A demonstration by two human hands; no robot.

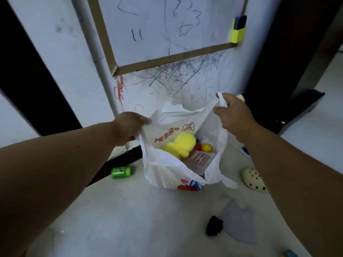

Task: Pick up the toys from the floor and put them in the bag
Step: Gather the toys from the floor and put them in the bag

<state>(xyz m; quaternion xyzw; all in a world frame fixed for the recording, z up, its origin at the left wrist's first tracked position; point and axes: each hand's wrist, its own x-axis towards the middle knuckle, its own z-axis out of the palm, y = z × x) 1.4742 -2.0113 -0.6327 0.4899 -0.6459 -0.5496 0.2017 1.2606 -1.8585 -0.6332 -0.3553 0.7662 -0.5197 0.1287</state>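
A white plastic bag with red and blue print stands open on the pale floor in front of the wall. My left hand grips its left handle and my right hand grips its right handle, pulling the mouth wide. Inside lie a yellow plush toy, a small yellow ball, something red and a printed packet. On the floor left of the bag lies a small green bottle. A cream spotted toy lies to the bag's right.
A scribbled wall with a framed whiteboard rises behind the bag. A black lump and a grey cloth lie on the floor in front. Dark furniture stands at the right, and a small blue piece lies near my right forearm.
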